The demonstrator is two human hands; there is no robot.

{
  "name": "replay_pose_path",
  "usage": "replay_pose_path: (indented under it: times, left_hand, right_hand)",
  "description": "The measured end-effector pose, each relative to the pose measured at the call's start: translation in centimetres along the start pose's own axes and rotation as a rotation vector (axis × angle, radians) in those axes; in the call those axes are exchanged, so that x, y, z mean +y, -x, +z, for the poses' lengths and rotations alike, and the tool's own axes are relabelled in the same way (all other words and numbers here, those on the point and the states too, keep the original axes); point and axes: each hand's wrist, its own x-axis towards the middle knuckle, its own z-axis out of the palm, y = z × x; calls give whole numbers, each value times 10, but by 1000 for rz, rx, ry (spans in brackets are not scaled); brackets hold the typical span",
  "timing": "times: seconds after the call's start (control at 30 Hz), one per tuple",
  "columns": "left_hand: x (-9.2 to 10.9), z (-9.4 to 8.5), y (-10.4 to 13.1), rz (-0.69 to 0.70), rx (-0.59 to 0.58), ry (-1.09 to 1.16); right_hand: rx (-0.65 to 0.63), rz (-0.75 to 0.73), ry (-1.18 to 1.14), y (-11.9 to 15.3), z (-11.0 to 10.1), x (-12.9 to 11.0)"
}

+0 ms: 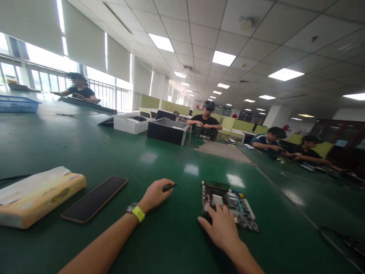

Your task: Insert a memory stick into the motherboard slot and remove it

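My left hand (157, 195), with a yellow-green watch strap (138, 214) on the wrist, hovers over or rests at the green table. It is closed in a pinch around a small, dark, flat piece (170, 187) whose tip sticks out to the right; its kind cannot be made out. To the right lies a computer motherboard (242, 205), flat on the table, with a pale square socket, slots and connectors. Over its near left part is my right hand (221, 224), fingers spread and thumb out to the left, the fingertips at the board's components.
On the left lie a phone (95, 198) and a tissue pack (45, 198). Farther back stand a white box (131, 125) and a black computer case (166, 132). Several people sit around the table; one handles a black unit (205, 133). Cables (342, 243) lie at the right edge.
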Motion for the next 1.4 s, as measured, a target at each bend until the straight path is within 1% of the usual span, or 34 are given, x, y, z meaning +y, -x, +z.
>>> replay_pose_path:
  times: [0.1, 0.17, 0.23, 0.3, 0.33, 0.4, 0.47, 0.53, 0.57, 0.63, 0.67, 0.7, 0.73, 0.8, 0.87, 0.97, 1.17, 1.4]
  left_hand:
    - [6, 2, 1, 63, -40, 26]
    - [8, 2, 1, 86, -71, 20]
    - [8, 1, 2, 76, -79, -15]
    - [4, 0, 2, 34, -60, -68]
    - [2, -1, 2, 8, -55, -93]
    - [-5, 0, 2, -32, -64, -125]
    - [-11, 2, 2, -41, -88, -134]
    - [-14, 3, 2, -36, -96, -140]
    - [-14, 3, 2, -37, -95, -146]
    - [-13, 3, 2, -47, -91, -160]
    - [-12, 3, 2, -52, -91, -165]
    - [-10, 2, 2, -55, -92, -169]
    - [-9, 1, 2, -58, -90, -172]
    - [-7, 0, 2, -56, -80, -172]
    - [-7, 0, 2, -49, -63, -165]
    - [-7, 1, 2, -39, -45, -149]
    - [-6, 2, 1, -33, -15, -100]
    - [-4, 0, 1, -46, 1, -73]
  right_hand:
    - [-36, -174, -106, 29, -10, -63]
    - [-74, -259, -166, 43, -11, -94]
    - [-109, -299, -182, 50, -11, -114]
    - [-119, -341, -191, 49, -12, -120]
    - [-116, -374, -214, 46, -15, -119]
    - [-80, -439, -318, 34, -22, -108]
    - [17, -452, -470, 16, -29, -88]
    - [181, -379, -607, -4, -29, -64]
    - [267, -320, -658, -14, -26, -52]
    - [416, -187, -703, -31, -14, -28]
    - [453, -133, -706, -37, -6, -19]
    - [461, -94, -699, -42, 3, -10]
    - [442, -74, -687, -45, 11, -4]
    - [363, -65, -660, -48, 25, 3]
    - [284, -81, -628, -48, 32, 5]
    - [237, -88, -604, -48, 35, 4]
    - [227, -85, -589, -49, 35, 4]
    - [211, -105, -571, -44, 32, 2]
